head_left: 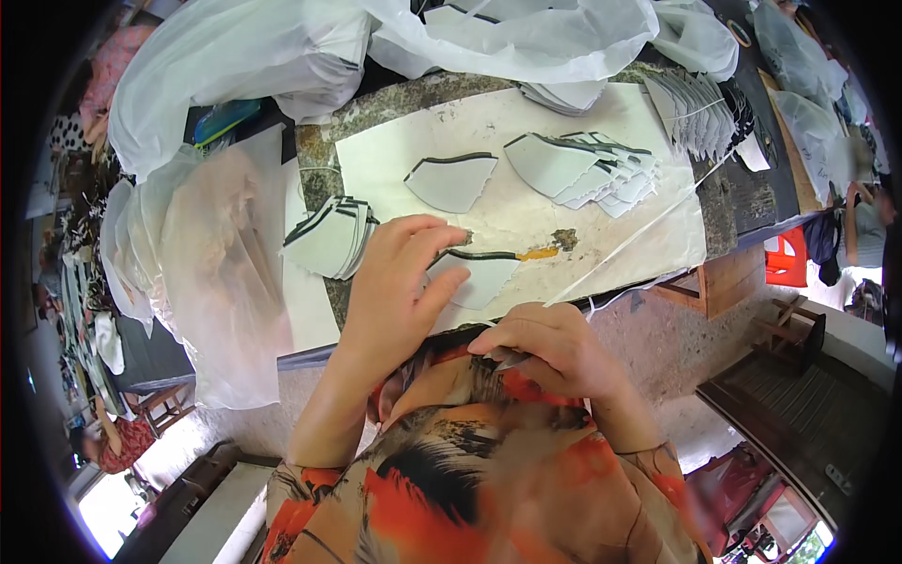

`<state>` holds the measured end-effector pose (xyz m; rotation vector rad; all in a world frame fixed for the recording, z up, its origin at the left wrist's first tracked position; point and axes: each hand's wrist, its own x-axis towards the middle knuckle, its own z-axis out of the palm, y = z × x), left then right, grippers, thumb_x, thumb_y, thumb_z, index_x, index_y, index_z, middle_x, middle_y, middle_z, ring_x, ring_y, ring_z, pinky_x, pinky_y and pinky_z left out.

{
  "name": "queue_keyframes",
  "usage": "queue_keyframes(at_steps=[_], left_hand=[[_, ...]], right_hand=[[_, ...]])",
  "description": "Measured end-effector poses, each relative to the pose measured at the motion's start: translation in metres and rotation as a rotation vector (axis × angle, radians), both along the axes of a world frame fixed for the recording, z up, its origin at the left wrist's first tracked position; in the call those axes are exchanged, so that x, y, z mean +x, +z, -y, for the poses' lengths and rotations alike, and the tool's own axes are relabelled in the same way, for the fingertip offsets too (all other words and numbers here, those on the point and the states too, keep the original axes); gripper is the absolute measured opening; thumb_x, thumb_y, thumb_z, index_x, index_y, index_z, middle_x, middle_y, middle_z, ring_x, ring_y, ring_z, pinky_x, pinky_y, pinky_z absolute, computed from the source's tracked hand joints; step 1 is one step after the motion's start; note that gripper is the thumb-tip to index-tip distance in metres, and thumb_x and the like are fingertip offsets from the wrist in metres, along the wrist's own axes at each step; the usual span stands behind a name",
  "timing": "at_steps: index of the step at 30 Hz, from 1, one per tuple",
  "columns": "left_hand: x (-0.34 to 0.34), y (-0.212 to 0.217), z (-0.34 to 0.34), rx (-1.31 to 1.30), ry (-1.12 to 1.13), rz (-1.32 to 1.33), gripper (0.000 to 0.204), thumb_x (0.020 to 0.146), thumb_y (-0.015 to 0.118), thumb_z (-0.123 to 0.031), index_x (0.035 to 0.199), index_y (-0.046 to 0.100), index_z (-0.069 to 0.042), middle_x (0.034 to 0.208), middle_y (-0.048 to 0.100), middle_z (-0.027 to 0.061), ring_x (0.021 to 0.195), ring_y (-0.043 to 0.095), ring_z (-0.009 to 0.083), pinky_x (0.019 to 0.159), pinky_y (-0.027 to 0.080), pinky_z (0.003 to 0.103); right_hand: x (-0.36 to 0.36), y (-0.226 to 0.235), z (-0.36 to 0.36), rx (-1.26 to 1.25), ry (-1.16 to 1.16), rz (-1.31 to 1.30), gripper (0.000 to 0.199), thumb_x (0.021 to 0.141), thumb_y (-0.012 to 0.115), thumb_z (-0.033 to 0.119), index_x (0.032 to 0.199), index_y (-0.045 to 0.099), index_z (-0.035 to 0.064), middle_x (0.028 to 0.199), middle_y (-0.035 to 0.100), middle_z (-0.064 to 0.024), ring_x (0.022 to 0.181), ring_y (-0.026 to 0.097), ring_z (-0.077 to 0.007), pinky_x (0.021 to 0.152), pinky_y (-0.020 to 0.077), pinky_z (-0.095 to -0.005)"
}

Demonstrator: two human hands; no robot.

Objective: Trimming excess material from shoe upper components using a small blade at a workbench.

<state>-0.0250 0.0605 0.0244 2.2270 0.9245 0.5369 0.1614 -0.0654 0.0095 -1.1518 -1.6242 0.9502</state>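
On the white paper sheet [648, 235] in front of me lies a pale grey fabric-like piece [484, 282] with a black strip along its curved top edge. My left hand [399, 277] is over its left end, thumb and fingers apart. Closer to my body, my right hand [554, 348] is closed in a pinch. A small greyish thing shows under its fingertips, too hidden to name. Beyond the hands lie a single similar piece [453, 180] and an overlapping fan of pieces [573, 169]. A stack of them [329, 235] is left of my left hand.
Translucent plastic bags [225, 273] cover the left side and the far edge [526, 42]. Tied bundles of grey pieces [691, 113] stand at the far right. A white cord [648, 230] runs across the paper. A red stool [785, 258] and wooden furniture are beyond the table's right.
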Motion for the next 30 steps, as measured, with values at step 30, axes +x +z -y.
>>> queue_keyframes(at_steps=[30], left_hand=[[-0.016,-0.036,0.008,0.197,-0.172,-0.089,0.038,0.080,0.078,-0.013,0.117,0.069,-0.009,0.120,0.064,0.0088,0.117,0.057,0.0353,0.111,0.037,0.056]], right_hand=[[-0.014,-0.005,0.014,-0.456,-0.153,-0.340,0.015,0.100,0.067,0.015,0.106,0.065,0.0007,0.086,0.066,-0.0029,0.077,0.057,-0.0066,0.071,0.0496,-0.0250]])
